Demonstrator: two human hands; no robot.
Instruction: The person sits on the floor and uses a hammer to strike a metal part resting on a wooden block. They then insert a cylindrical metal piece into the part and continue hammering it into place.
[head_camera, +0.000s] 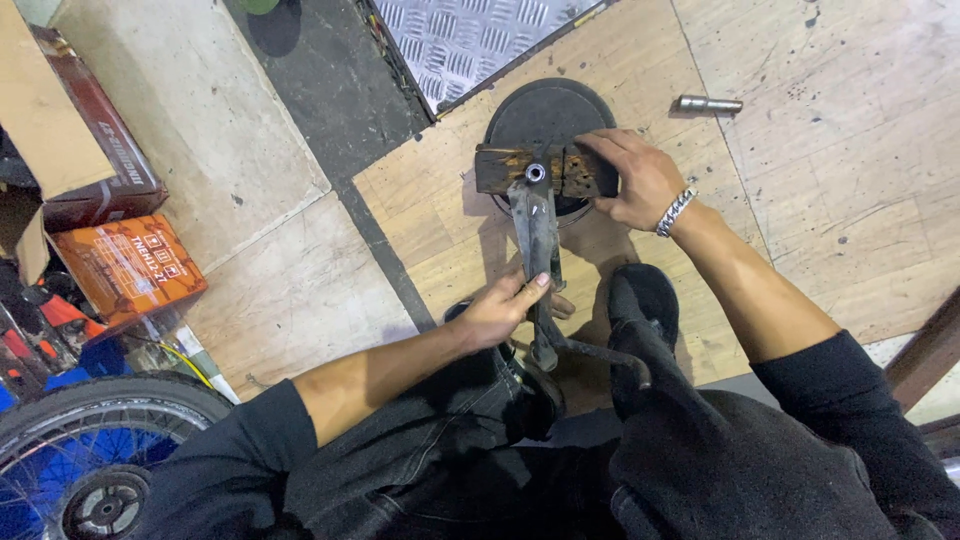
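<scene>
A greasy metal lever-like part (537, 235) stands on end over a worn wooden block (500, 168), which rests on a black round disc (548, 110) on the plywood floor. My left hand (500, 308) grips the lower stretch of the metal part. My right hand (635, 178), with a metal bracelet on the wrist, holds the right end of the wooden block. A round hole in the part's top end shows at the block's middle. My black shoe (643, 296) sits just right of the part.
A short metal pin (706, 103) lies on the floor at the upper right. Checker-pattern metal plate (460, 35) lies at the top. Cardboard boxes (125, 265) stand at the left. A spoked wheel with a blue rim (85, 450) sits at the lower left.
</scene>
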